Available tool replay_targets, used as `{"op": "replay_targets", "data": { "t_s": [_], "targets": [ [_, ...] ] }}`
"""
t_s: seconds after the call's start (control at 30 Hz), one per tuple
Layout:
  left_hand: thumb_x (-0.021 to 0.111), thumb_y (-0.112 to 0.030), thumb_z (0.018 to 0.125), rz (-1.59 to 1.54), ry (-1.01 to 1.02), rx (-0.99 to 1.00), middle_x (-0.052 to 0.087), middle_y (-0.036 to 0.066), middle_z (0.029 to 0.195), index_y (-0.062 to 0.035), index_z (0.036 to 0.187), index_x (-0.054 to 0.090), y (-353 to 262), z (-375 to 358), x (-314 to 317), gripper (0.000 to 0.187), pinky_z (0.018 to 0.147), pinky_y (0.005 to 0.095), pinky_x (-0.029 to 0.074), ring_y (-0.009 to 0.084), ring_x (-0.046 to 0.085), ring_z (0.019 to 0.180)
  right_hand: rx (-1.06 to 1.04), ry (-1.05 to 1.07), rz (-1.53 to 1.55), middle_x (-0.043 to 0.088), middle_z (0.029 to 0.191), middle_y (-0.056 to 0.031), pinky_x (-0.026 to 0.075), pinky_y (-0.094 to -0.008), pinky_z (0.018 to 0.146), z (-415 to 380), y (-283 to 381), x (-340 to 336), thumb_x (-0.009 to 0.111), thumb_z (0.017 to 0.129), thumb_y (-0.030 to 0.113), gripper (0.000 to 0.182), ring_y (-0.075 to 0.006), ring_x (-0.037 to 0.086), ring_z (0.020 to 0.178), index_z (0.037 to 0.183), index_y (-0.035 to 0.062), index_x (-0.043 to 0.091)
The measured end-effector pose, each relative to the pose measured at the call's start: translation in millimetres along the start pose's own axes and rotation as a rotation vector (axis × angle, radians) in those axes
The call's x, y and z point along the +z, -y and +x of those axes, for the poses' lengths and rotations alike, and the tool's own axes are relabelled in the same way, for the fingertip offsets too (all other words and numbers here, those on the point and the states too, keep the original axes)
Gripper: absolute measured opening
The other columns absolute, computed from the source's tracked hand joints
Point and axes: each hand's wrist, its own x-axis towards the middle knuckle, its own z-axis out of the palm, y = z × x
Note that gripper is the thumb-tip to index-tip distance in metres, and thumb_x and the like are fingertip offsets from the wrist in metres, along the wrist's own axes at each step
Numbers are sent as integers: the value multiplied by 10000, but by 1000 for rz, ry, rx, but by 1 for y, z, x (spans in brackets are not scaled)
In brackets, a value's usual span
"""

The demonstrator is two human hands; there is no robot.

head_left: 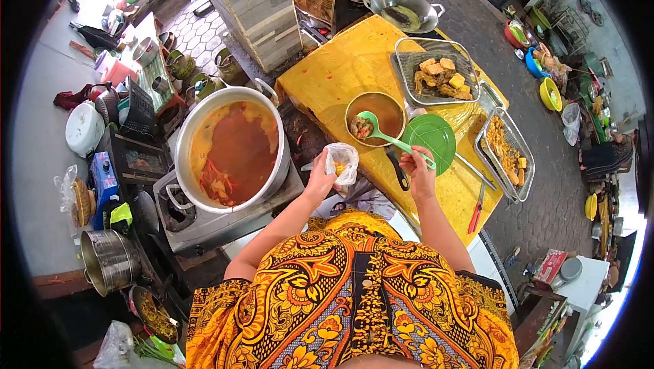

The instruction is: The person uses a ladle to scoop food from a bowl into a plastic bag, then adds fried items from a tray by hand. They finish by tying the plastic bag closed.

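My left hand [319, 178] is closed on a clear plastic bag [346, 158], whose mouth gapes upward with some yellowish food inside. In my right hand [417, 168] is the handle of a green ladle [388, 139]. The ladle's bowl holds chunky food and sits over the near left side of a pan of brown broth [385, 107]. Beside the right hand lies a round green plate or lid [436, 143]. To the left of the bag, a big aluminium pot [276, 165] of reddish soup stands on the stove.
Fried pieces lie in a wire basket [470, 62] at the far side of the yellow table [327, 62]. Another basket [524, 195] is at its right edge, near red-handled tongs [476, 214]. A tiled pillar [252, 15] rises behind the stove [289, 188].
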Motion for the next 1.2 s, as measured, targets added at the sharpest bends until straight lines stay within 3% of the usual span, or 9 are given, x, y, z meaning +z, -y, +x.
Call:
{"op": "replay_targets", "data": {
  "t_s": [0.23,0.4,0.47,0.53,0.63,0.73,0.97,1.03,1.2],
  "targets": [
    [438,141,719,-21,18,35,238,85,1404,-51,1453,177,2,4,1,802,641,282,562,231,519,1075,-55,41,-55,623,857,-118,528,-298,668,-38,46,13,546,897,109,161,-171,615,737,1024,10,542],
    [423,119,745,-154,11,48,273,78,1367,-41,1452,167,-21,-6,10,769,654,293,553,226,526,1062,-119,281,-234,624,873,-113,513,-309,690,-78,69,14,558,877,75,146,-176,611,765,1002,-1,553],
    [421,109,756,-195,6,63,295,72,1350,-43,1454,162,-33,-13,16,760,658,297,547,221,528,1061,-74,372,-405,626,879,-115,513,-331,709,-96,85,17,577,840,42,161,-224,612,772,1001,31,571],
    [423,96,771,-358,-9,131,339,67,1324,-49,1457,150,-44,-22,22,752,665,295,535,212,539,1038,-719,859,-1041,607,952,-123,510,-356,735,-103,95,15,642,768,45,299,-293,596,835,1053,80,557],
    [411,75,790,-399,20,174,351,79,1341,-60,1460,141,-70,-44,36,735,695,293,525,211,549,1052,-688,1076,-1226,566,1035,-127,507,-371,762,-115,112,6,636,738,75,393,-338,563,947,1109,126,520],
    [389,72,805,-368,102,191,345,90,1366,-68,1459,146,-78,-54,49,712,721,301,525,220,536,1103,-757,1152,-1347,538,1077,-124,508,-370,772,-125,135,-7,582,762,101,389,-318,540,1025,1137,124,479],
    [369,120,809,-361,217,235,342,85,1381,-92,1465,150,-105,-70,100,723,742,325,535,238,530,1121,-846,1035,-1476,550,1049,-120,517,-360,766,-158,187,-49,544,776,93,331,-307,559,992,1105,109,505],
    [364,129,806,-406,285,201,325,85,1403,-98,1465,157,-114,-75,122,727,746,324,535,239,524,1134,-991,867,-1454,556,1035,-119,522,-350,750,-169,205,-60,556,768,87,318,-292,574,954,1085,88,531],
    [362,140,810,-449,491,143,286,85,1444,-129,1471,134,-119,-77,179,749,767,313,529,249,499,1179,-910,743,-1476,578,984,-125,520,-356,716,-200,237,-90,599,747,75,313,-289,594,877,1058,67,569]
  ]
}}
